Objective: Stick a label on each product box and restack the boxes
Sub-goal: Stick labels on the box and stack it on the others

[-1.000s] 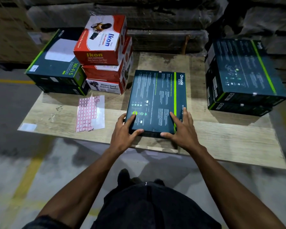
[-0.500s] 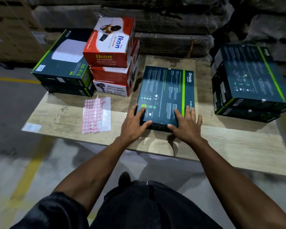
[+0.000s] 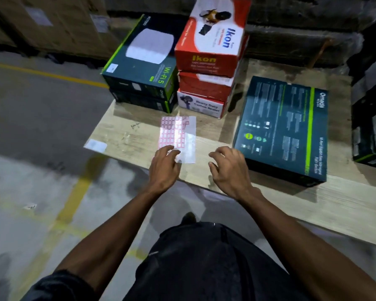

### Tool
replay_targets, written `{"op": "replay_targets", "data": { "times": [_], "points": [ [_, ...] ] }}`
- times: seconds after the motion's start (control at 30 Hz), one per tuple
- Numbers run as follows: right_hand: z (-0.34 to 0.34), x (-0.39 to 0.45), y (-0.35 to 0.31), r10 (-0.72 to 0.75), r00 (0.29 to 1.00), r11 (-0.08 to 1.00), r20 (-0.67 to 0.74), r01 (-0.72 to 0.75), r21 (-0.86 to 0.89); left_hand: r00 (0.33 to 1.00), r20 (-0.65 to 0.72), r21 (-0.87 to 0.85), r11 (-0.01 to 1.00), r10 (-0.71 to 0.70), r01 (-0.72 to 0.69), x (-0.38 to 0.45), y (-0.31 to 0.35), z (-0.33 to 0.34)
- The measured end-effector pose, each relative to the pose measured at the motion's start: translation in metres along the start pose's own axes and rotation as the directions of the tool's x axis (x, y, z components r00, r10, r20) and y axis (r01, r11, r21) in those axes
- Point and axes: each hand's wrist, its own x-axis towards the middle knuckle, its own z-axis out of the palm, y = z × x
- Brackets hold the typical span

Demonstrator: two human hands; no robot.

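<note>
A sheet of small red-edged labels [image 3: 175,133] lies on the wooden board [image 3: 126,135]. My left hand [image 3: 164,168] rests its fingertips on the sheet's near edge. My right hand [image 3: 228,168] hovers just right of the sheet with fingers loosely curled, holding nothing. A flat dark teal Omada box [image 3: 284,127] lies face down on the board to the right of my right hand, apart from it. Behind the sheet stand three stacked red and white Ikon boxes [image 3: 211,59] and two stacked dark Wi-Fi boxes [image 3: 141,68].
More dark boxes [image 3: 371,118] are stacked at the right edge of the board. Wrapped cartons [image 3: 52,20] line the back. The concrete floor at left has a yellow line [image 3: 74,192]. A white slip [image 3: 95,145] lies at the board's left corner.
Both hands have left the Omada box and moved left to the label sheet. The box now lies alone on the board. The view has swung left.
</note>
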Motion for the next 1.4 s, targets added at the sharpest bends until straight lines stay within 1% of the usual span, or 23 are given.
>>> {"op": "replay_targets", "data": {
  "times": [0.13, 0.2, 0.27, 0.4, 0.47, 0.57, 0.7, 0.93, 1.0, 1.1, 1.17, 1.27, 1.4],
  "points": [
    [0.022, 0.019, -0.029, 0.048, 0.980, 0.999, 0.193, -0.052, 0.016, 1.000, -0.001, 0.027, 1.000, 0.003, -0.003, 0.006, -0.033, -0.014],
    [0.030, 0.030, -0.041, 0.060, 0.966, 0.997, 0.250, -0.068, 0.024, 0.999, 0.021, 0.057, 0.997, 0.041, -0.042, 0.012, -0.044, -0.015],
    [0.038, 0.039, -0.049, 0.060, 0.959, 0.996, 0.277, -0.074, 0.041, 0.994, 0.044, 0.094, 0.990, 0.098, -0.102, 0.017, -0.051, -0.014],
    [0.052, 0.051, -0.058, 0.050, 0.955, 0.998, 0.292, -0.055, 0.009, 0.981, 0.092, 0.180, 0.966, 0.173, -0.188, 0.027, -0.059, -0.010],
    [0.058, 0.054, -0.060, 0.039, 0.958, 0.999, 0.283, -0.039, -0.005, 0.972, 0.134, 0.189, 0.958, 0.190, -0.214, 0.031, -0.061, -0.010],
    [0.065, 0.055, -0.061, 0.013, 0.967, 0.999, 0.253, -0.003, -0.042, 0.968, 0.158, 0.193, 0.955, 0.196, -0.225, 0.033, -0.063, -0.010],
    [0.070, 0.054, -0.062, 0.007, 0.973, 0.994, 0.231, 0.018, -0.110, 0.968, 0.149, 0.210, 0.950, 0.203, -0.231, 0.033, -0.064, -0.008],
    [0.077, 0.050, -0.060, 0.021, 0.977, 0.992, 0.212, 0.007, -0.127, 0.966, 0.124, 0.217, 0.944, 0.225, -0.248, 0.031, -0.071, -0.004],
    [0.078, 0.052, -0.060, 0.025, 0.974, 0.991, 0.227, 0.005, -0.132, 0.965, 0.115, 0.225, 0.940, 0.235, -0.256, 0.031, -0.073, -0.002],
    [0.074, 0.061, -0.061, 0.065, 0.961, 0.996, 0.268, -0.043, -0.084, 0.964, 0.096, 0.236, 0.935, 0.249, -0.265, 0.031, -0.075, 0.000],
    [0.072, 0.069, -0.062, 0.049, 0.953, 0.996, 0.298, -0.025, -0.082, 0.961, 0.087, 0.239, 0.931, 0.263, -0.276, 0.030, -0.077, 0.001],
    [0.073, 0.073, -0.062, 0.008, 0.944, 0.991, 0.329, 0.036, -0.126, 0.959, 0.073, 0.245, 0.927, 0.272, -0.282, 0.031, -0.078, 0.003],
    [0.077, 0.069, -0.059, -0.004, 0.950, 0.994, 0.312, 0.038, -0.105, 0.960, 0.072, 0.250, 0.927, 0.271, -0.280, 0.031, -0.078, 0.003]
  ]
}}
